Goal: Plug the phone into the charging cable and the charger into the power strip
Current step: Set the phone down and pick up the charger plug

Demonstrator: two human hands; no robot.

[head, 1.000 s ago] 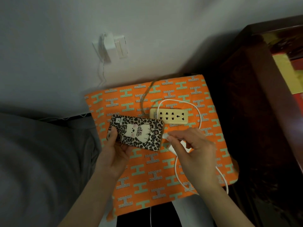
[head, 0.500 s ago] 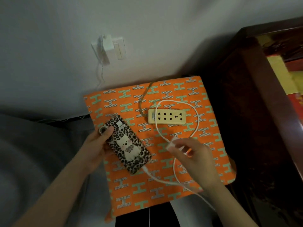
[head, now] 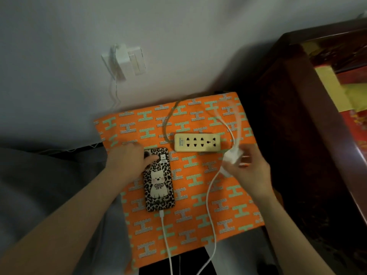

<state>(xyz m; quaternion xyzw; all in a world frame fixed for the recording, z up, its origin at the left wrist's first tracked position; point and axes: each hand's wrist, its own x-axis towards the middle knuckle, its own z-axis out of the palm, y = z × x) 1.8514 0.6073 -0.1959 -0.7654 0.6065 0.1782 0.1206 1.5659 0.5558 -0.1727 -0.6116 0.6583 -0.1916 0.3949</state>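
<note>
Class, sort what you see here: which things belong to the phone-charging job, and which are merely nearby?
Job:
phone
charging cable
charger, held in right hand
power strip
left hand, on the phone

Nearby:
orange cloth
wall plug
dark wooden furniture

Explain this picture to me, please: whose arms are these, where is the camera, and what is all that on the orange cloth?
There is no machine here. A person wears a camera on the head, so you look down along their own two bare arms. The left hand rests its fingers on the top of a phone in a leopard-print case, which lies face down on the orange patterned cloth. A white charging cable is already plugged into the phone's bottom end. The right hand holds the white charger just beside a cream power strip, whose sockets all look empty. The charger is blurred, probably from motion. It is not yet plugged in.
</note>
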